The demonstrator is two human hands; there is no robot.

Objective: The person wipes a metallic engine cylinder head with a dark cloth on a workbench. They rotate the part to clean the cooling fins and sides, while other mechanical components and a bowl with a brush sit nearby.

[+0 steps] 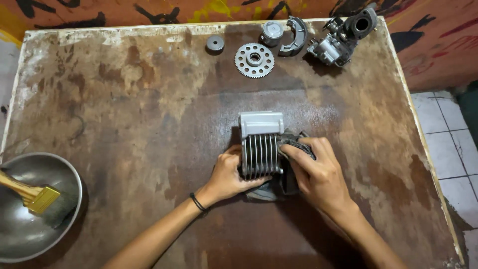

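One finned cylinder point(261, 144), mid-table: my left hand point(229, 174) grips its side, my right hand point(313, 172) presses a dark rag point(294, 142) against the fins. Wiping underway, I judge; grime remains.

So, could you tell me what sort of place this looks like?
Probably a small engine repair workshop: a finned engine cylinder wiped on a stained workbench, with a sprocket and carburetor laid out behind.

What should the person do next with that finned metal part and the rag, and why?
Probably draw the grey rag along the fins. The left hand steadies the finned cylinder on the table, and the right hand presses the rag against its right side.
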